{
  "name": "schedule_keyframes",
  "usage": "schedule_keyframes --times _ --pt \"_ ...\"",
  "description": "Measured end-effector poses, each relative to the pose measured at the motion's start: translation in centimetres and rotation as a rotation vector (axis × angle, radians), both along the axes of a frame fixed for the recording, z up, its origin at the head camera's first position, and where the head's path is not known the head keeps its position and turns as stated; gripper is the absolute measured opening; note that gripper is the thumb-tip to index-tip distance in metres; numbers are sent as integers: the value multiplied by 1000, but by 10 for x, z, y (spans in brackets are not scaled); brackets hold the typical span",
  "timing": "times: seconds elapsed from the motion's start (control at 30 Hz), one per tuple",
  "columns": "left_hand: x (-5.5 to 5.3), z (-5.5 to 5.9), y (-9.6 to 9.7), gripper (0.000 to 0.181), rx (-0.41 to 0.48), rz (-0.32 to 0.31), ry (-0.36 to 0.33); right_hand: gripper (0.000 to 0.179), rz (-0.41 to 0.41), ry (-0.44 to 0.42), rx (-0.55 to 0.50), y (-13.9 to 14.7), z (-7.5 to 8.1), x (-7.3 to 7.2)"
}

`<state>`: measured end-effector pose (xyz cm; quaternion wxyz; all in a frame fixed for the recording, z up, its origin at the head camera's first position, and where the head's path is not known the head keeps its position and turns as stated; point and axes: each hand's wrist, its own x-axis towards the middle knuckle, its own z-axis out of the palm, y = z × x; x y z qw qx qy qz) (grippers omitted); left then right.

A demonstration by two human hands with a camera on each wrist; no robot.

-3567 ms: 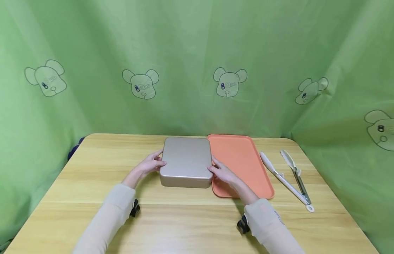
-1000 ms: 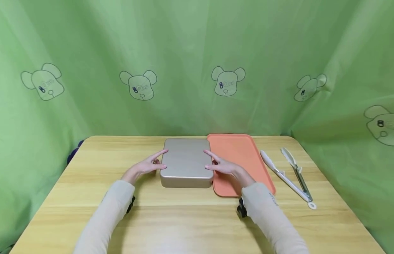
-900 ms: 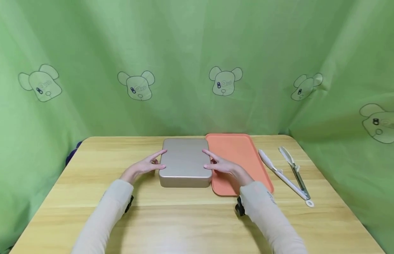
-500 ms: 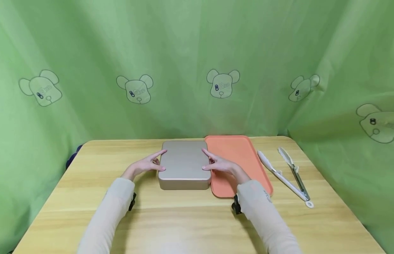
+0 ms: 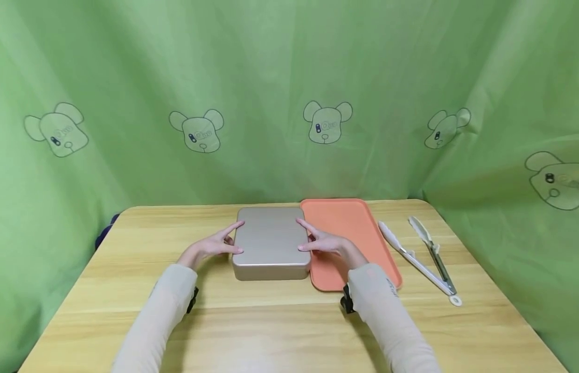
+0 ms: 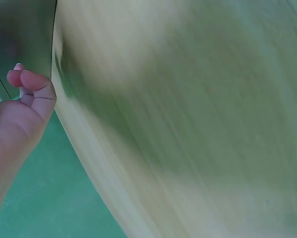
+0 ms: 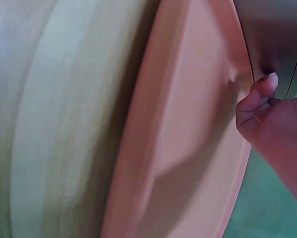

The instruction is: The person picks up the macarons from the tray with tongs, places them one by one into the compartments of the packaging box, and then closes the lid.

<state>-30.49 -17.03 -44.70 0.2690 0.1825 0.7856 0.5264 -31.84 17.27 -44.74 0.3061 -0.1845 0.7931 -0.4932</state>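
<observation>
A closed champagne-coloured tin (image 5: 270,235), low and square with rounded corners, sits on the wooden table, its right side against an orange tray. My left hand (image 5: 210,246) holds it from the left. Thumb and index finger rest spread on the lid's edge; in the left wrist view the other fingers (image 6: 33,79) curl close by the side wall. On the opposite side my right hand (image 5: 328,243) mirrors this, thumb and index on top. Its remaining fingers (image 7: 252,104) bend in at the wall in the right wrist view. The tin's inside is hidden.
The orange tray (image 5: 350,233) lies under my right wrist. Farther right, a pair of tongs (image 5: 422,264) lies spread apart on the table (image 5: 252,331). Green curtains (image 5: 252,62) with printed bear heads enclose the back and both sides.
Both index fingers have shifted from the tin's sides up onto its lid, beside the thumbs. The tin stays in place; the head view has shifted slightly. In the last half second almost nothing differs.
</observation>
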Motion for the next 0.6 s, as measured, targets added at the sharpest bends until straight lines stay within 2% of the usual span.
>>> schedule_keyframes --times 0.23,0.37,0.47,0.6 --pt "-3 -2 4 91 6 19 -14 90 -21 -7 -31 4 1 -2" --pt "-1 -3 7 90 4 54 -14 86 -12 70 9 4 2 4" --pt "5 -1 9 88 -59 65 73 80 2 195 81 5 2 11" --pt "20 11 19 81 -176 67 286 74 -47 387 189 6 7 25"
